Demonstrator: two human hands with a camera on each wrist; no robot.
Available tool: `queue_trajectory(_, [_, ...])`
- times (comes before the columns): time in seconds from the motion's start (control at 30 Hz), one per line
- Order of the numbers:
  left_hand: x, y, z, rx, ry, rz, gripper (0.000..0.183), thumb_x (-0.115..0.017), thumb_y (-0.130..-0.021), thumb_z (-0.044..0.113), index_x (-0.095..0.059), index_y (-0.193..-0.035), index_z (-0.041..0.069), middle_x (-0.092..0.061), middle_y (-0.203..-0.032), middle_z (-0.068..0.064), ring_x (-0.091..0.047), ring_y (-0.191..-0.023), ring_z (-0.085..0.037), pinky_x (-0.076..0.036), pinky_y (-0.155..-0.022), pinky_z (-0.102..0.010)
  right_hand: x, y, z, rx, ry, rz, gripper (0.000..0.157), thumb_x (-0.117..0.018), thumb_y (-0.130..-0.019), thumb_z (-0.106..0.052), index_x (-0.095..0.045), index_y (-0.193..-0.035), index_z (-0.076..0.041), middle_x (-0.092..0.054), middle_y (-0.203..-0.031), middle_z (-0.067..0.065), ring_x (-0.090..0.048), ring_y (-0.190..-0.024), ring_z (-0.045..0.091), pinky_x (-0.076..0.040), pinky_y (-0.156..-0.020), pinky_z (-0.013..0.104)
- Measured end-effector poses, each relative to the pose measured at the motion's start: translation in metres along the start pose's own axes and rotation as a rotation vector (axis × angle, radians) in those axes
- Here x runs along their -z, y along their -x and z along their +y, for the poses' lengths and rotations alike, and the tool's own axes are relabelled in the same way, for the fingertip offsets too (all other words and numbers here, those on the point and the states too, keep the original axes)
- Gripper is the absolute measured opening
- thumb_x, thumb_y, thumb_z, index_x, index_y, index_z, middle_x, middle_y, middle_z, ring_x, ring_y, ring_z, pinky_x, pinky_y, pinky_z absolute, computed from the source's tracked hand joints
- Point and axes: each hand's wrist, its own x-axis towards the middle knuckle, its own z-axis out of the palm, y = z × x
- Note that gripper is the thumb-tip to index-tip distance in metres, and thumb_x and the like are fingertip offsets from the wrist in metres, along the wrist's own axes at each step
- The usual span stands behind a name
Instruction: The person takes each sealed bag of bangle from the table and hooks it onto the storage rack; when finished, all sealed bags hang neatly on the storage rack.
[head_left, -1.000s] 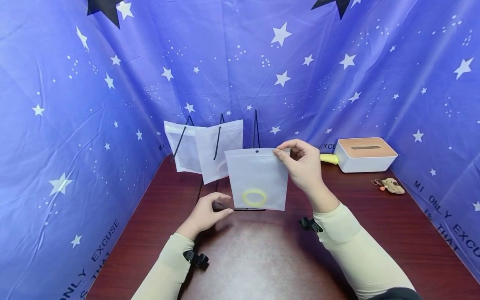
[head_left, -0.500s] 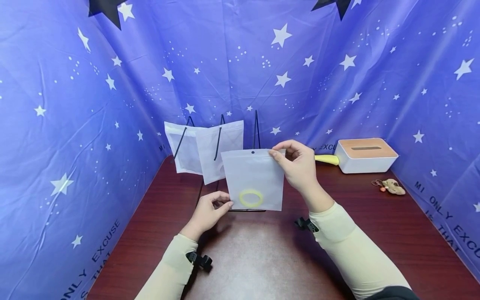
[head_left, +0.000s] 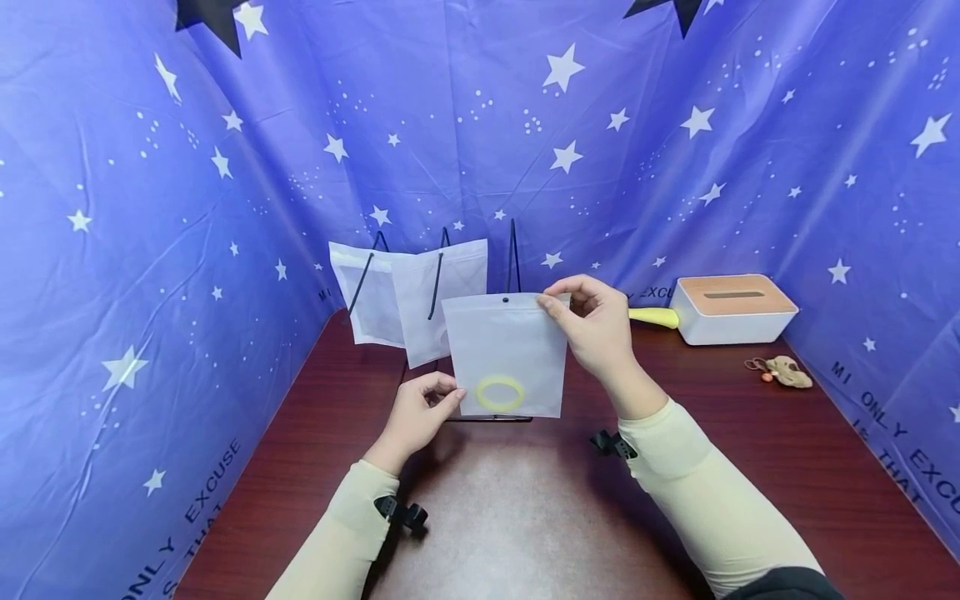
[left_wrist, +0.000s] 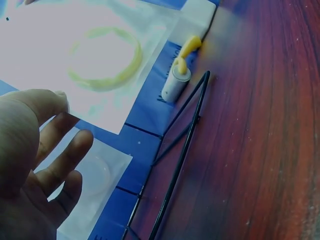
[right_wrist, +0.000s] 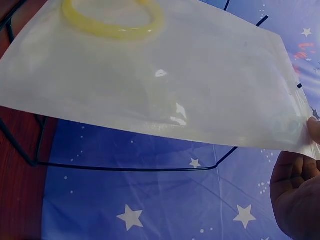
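Note:
My right hand (head_left: 596,329) pinches the top right corner of a translucent white zip bag (head_left: 506,346), with the thumb in front. A yellow ring (head_left: 500,377) shows through near the bag's bottom. At the bag's lower left edge, the thumb and index finger of my left hand (head_left: 416,417) pinch the film; its other fingers spread behind, as the left wrist view shows. The bag's top hole shows as a dark spot, in line with an upright hook of the black wire rack (head_left: 513,250). Two more white bags hang on hooks to the left, the nearer one (head_left: 442,292) overlapping the farther one (head_left: 371,300).
A white tissue box (head_left: 735,325) with a wooden lid stands at the back right, a yellow handle-like piece (head_left: 654,317) beside it. In front lies a small beige pouch (head_left: 787,372) with a red bead. The rack's base (left_wrist: 175,185) rests on the dark wooden table (head_left: 510,517).
The bag in my right hand has shifted slightly left, then up a little. My left hand has come from just beside the bag to pinch its lower left edge.

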Motion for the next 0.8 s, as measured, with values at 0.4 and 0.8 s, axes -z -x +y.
queue_trajectory(0.4, [0.002,-0.013,-0.017,-0.013,0.010,0.028,0.006,-0.080,-0.094,0.012,-0.079,-0.096,0.006,-0.073,-0.079,-0.002,-0.060,-0.069,-0.019,-0.048,-0.064,-0.031,0.000,-0.010,0.007,-0.025,0.038,0.002,0.008,-0.077,-0.090,0.007,-0.073,-0.096,0.011,-0.069,-0.076,0.025,-0.040,-0.053,0.010,-0.034,-0.052,0.022])
queue_trajectory(0.8, [0.003,-0.028,-0.022,-0.062,-0.026,0.046,0.004,-0.079,-0.096,0.016,-0.080,-0.096,0.013,-0.070,-0.076,0.008,-0.060,-0.068,-0.012,-0.049,-0.063,-0.025,0.007,-0.021,0.048,-0.069,0.056,0.027,0.011,-0.082,-0.090,-0.002,-0.076,-0.097,0.004,-0.072,-0.075,0.011,-0.042,-0.054,0.010,-0.034,-0.052,0.023])
